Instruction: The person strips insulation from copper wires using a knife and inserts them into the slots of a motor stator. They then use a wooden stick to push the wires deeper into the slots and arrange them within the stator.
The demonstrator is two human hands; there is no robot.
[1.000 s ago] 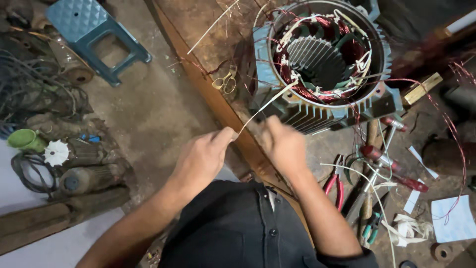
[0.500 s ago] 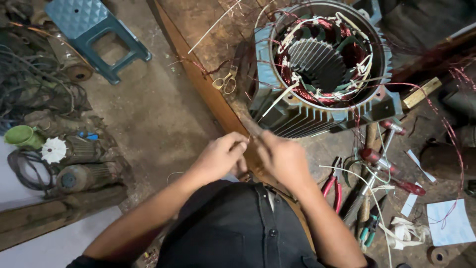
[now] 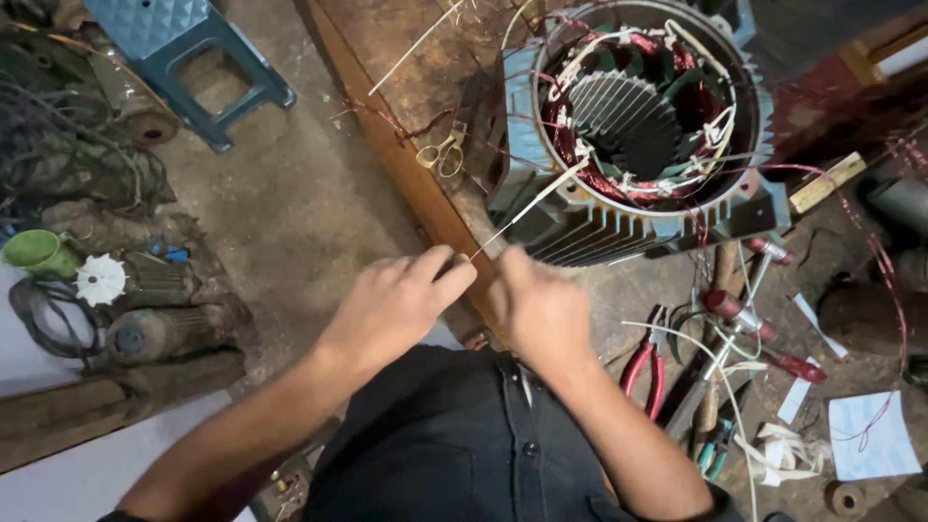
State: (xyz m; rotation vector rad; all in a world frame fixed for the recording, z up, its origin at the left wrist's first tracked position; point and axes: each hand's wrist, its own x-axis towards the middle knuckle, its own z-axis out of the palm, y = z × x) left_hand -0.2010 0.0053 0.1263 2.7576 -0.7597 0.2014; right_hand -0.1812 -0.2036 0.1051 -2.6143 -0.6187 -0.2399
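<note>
Closest to the camera is the person's dark buttoned shirt (image 3: 464,435), and both bare forearms reach out from it over the edge of the wooden surface (image 3: 425,203). The left hand (image 3: 391,309) has its fingers (image 3: 447,273) pinched shut on the near end of a thin white sleeved wire (image 3: 530,201), thumb and forefinger pressed together at its tip. The right hand (image 3: 541,307) sits just beside it, knuckles up and slightly blurred; its fingers are curled in close to the same wire end, but whether they actually grip it cannot be told. From the pinch the wire runs up and away in a taut slant to the rim of the motor stator (image 3: 638,126), a grey-blue finned housing lying on the surface with its open bore facing up, ringed by red copper windings and white sleeving. To the right of the hands, red-handled pliers (image 3: 643,365) lie among loose white wires, a red-handled screwdriver (image 3: 764,343), paper scraps and a hammer (image 3: 749,290). Small yellowish scissors (image 3: 440,155) rest on the surface left of the stator. Farther off on the floor to the left lie a small old motor with a white fan (image 3: 101,280), a green cup (image 3: 39,253) and, at the far top, a blue plastic stool (image 3: 184,48).
</note>
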